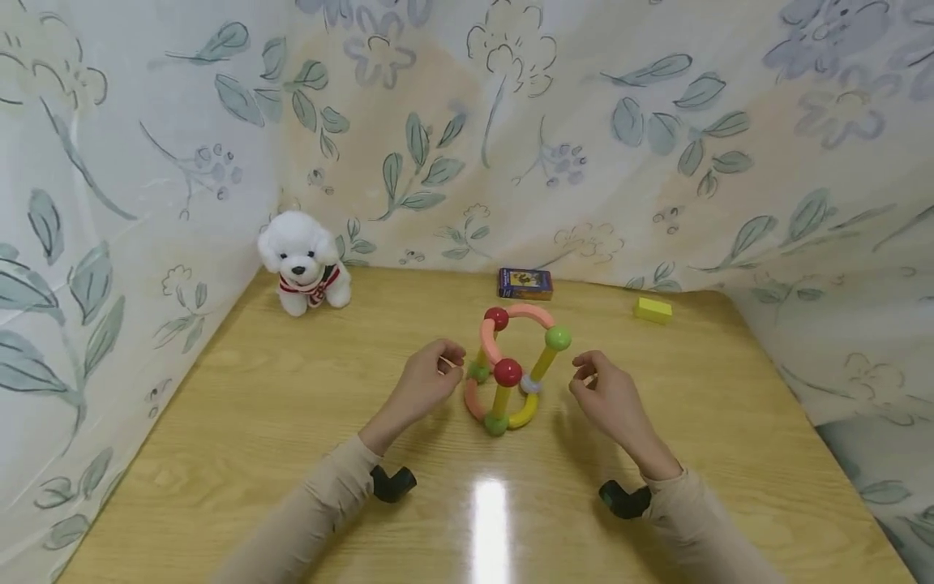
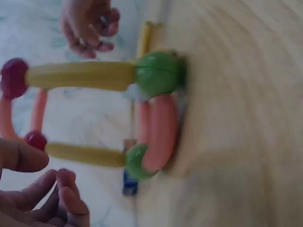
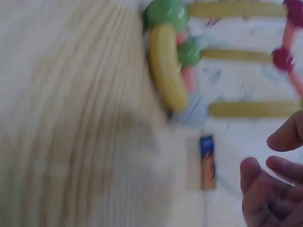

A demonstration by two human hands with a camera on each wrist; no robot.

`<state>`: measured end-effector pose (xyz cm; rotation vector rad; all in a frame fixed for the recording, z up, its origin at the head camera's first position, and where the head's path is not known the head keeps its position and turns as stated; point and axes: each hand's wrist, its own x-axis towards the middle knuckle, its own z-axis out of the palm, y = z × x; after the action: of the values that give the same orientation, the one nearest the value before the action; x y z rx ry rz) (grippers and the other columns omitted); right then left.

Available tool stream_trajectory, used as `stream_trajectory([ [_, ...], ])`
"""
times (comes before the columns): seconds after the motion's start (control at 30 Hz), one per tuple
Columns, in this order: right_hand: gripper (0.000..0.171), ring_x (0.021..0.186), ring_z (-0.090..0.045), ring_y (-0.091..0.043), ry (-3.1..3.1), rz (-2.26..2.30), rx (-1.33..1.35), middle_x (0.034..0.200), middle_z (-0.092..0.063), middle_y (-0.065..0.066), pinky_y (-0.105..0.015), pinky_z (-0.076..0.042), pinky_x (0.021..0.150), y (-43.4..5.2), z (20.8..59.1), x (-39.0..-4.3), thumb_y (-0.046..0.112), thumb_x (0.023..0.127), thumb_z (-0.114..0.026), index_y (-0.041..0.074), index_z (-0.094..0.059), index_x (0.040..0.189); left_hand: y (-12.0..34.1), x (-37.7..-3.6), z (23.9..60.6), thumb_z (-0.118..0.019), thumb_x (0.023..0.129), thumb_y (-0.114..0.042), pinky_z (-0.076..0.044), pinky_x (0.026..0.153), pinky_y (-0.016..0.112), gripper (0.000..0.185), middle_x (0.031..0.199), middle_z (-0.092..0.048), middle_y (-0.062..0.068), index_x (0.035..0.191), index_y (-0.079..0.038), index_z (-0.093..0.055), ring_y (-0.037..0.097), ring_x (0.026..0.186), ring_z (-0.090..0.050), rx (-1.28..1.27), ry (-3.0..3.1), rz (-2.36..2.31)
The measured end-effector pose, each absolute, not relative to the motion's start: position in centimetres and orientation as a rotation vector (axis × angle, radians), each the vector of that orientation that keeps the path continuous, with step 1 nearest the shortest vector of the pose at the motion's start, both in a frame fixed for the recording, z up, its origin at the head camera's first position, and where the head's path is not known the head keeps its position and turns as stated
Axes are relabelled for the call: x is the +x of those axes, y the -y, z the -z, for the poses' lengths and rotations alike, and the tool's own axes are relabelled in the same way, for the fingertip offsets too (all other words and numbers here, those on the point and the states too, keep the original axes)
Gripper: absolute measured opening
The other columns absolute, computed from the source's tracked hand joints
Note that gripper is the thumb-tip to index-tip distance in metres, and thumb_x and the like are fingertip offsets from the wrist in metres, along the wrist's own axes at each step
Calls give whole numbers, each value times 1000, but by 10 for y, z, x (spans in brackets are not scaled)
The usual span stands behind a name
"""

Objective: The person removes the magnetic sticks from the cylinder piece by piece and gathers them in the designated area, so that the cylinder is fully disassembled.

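A toy frame of balls and rods stands on the table between the two hands. Its upright yellow rods [image 1: 545, 362] join a lower ring to an upper part made of curved salmon rods [image 1: 530, 311]. Red balls [image 1: 507, 372] and a green ball [image 1: 558, 337] sit at the top; a curved yellow rod [image 3: 168, 66] lies in the base. Just left of the frame is my left hand [image 1: 430, 377], fingers loosely bent and holding nothing. My right hand [image 1: 606, 397] hovers to the right, a gap apart from the frame, thumb and fingers separated with nothing between them.
Behind the frame, a small blue and orange box [image 1: 525, 284] lies near the floral backdrop [image 1: 438, 162]. A yellow block [image 1: 653, 311] is at the back right. At the back left sits a white plush dog [image 1: 302, 264]. Dark wrist mounts [image 1: 394, 485] hang below the sleeves.
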<state>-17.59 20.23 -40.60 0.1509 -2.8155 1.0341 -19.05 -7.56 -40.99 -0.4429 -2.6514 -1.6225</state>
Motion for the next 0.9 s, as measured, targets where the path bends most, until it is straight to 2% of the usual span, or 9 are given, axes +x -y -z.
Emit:
stream_trajectory([
  [0.13,45,94,-67,-31,2881,-1144,299,126,-61,-24,-32,-53,67,-205,414,-192,3,91,-54,-2,-49,136,62,-181,418,-61,84,-5,-48,69,24,30,107,-65,12,113,0,-62,15,83,-58,-661,2793,1603],
  [0.27,45,102,-66,-35,2888,-1316,431,130,-59,-25,-41,-56,81,-200,421,-202,7,93,-59,-1,-50,137,45,-172,424,-73,83,-16,-49,66,22,33,103,-64,9,111,-2,-63,12,80,-58,-792,2849,1496],
  [0.4,38,99,-67,-30,2872,-1333,484,119,-67,-20,-40,-56,83,-192,424,-204,14,94,-64,0,-58,129,42,-173,427,-74,86,-21,-48,66,21,30,96,-66,6,110,-5,-65,11,79,-58,-766,2810,1406],
  [0.53,27,92,-68,-23,2871,-1259,488,106,-72,-13,-33,-56,78,-188,425,-193,19,93,-65,4,-66,116,51,-174,425,-71,88,-18,-46,64,20,22,88,-65,3,107,-6,-67,10,75,-55,-728,2799,1356],
  [0.63,22,84,-65,-16,2868,-1208,543,98,-73,-6,-27,-53,73,-183,423,-185,22,92,-67,8,-68,109,63,-177,422,-70,88,-14,-44,61,21,14,83,-64,3,98,-6,-66,11,71,-53,-682,2783,1339],
  [0.77,15,74,-58,-9,2851,-1160,646,85,-69,1,-22,-49,66,-172,421,-172,25,90,-70,12,-67,99,76,-188,421,-69,88,-10,-45,63,22,10,87,-68,5,98,-7,-66,13,74,-57,-669,2745,1335],
  [0.9,12,69,-55,-5,2846,-1161,688,80,-64,4,-20,-47,64,-159,423,-163,26,90,-70,16,-66,93,79,-202,425,-67,91,-11,-50,69,25,14,97,-72,6,104,-7,-68,17,84,-63,-661,2753,1351],
])
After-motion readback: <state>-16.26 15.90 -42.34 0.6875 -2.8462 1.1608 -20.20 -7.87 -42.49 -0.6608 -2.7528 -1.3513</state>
